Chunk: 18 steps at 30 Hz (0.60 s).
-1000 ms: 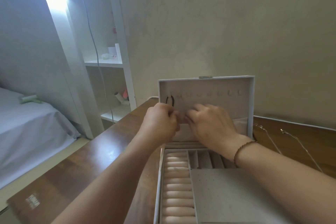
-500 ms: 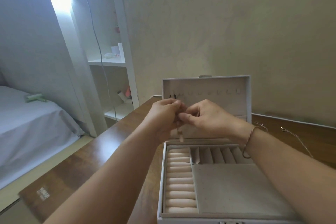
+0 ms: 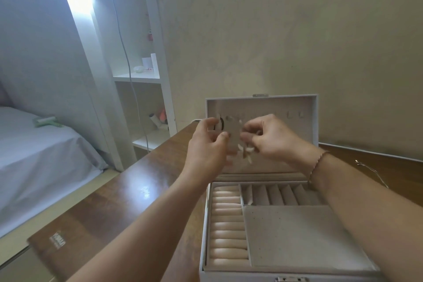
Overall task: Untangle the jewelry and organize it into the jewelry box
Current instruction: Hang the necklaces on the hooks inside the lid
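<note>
A person's left hand (image 3: 209, 144) and right hand (image 3: 271, 138) meet in front of the raised lid (image 3: 307, 107) of an open jewelry box (image 3: 286, 236), fingers curled and pinching a small pale piece of jewelry (image 3: 246, 152) between them; its dangling, petal-like parts hang just below the fingertips, blurred, so its exact kind cannot be told. The left thumb and fingers also appear to hold a small pale card (image 3: 233, 134) beside it. A dark ring-shaped item (image 3: 220, 124) hangs on the lid's row of hooks, just behind the left hand. Below the hands, the box's tray shows ring rolls (image 3: 226, 224) on its left side, a row of slots (image 3: 277, 194) at the back and a flat padded panel (image 3: 295, 233). The box stands on a wooden table (image 3: 119, 208). A thin chain (image 3: 370, 170) lies on the table to the right. A red cord bracelet (image 3: 317, 165) circles the right wrist.
</note>
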Available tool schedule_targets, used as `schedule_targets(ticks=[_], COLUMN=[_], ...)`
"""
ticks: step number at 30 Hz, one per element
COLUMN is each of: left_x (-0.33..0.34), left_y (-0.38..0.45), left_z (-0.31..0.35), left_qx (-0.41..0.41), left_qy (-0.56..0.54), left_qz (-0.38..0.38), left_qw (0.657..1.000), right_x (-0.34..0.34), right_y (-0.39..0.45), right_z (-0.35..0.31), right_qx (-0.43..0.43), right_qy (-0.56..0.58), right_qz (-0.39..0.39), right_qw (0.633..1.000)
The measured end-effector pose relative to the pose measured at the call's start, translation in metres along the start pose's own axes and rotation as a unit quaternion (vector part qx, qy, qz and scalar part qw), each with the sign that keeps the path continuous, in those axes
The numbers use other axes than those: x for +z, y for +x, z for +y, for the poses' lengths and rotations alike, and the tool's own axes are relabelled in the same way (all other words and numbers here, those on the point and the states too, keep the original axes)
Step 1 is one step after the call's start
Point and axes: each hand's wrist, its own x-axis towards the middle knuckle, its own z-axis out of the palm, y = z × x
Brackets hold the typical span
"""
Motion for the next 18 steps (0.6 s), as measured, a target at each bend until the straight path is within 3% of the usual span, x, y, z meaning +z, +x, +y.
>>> schedule_targets(ticks=[2, 4, 6, 11, 13, 18], left_x=[0.000, 0.003, 0.005, 0.005, 0.005, 0.001], left_y=[-0.003, -0.007, -0.010, -0.011, -0.008, -0.004], left_z=[-0.007, -0.015, -0.017, -0.019, -0.021, -0.023], left_qx=[0.040, 0.083, 0.106, 0.144, 0.143, 0.140], left_qy=[0.118, 0.273, 0.360, 0.427, 0.417, 0.362], left_qz=[-0.014, -0.043, -0.049, -0.051, -0.067, -0.062], left_qw=[0.992, 0.958, 0.926, 0.891, 0.895, 0.919], right_x=[-0.002, -0.001, 0.002, 0.014, 0.018, 0.030], right_y=[0.007, 0.012, 0.015, 0.011, 0.007, 0.003], right_z=[0.003, 0.003, 0.002, 0.004, 0.008, 0.013], right_qx=[-0.013, -0.031, -0.051, -0.147, -0.159, -0.035], right_qy=[0.027, 0.003, -0.039, -0.117, -0.134, -0.159], right_qz=[0.039, 0.067, 0.092, 0.091, 0.069, 0.009], right_qw=[0.999, 0.997, 0.994, 0.978, 0.976, 0.987])
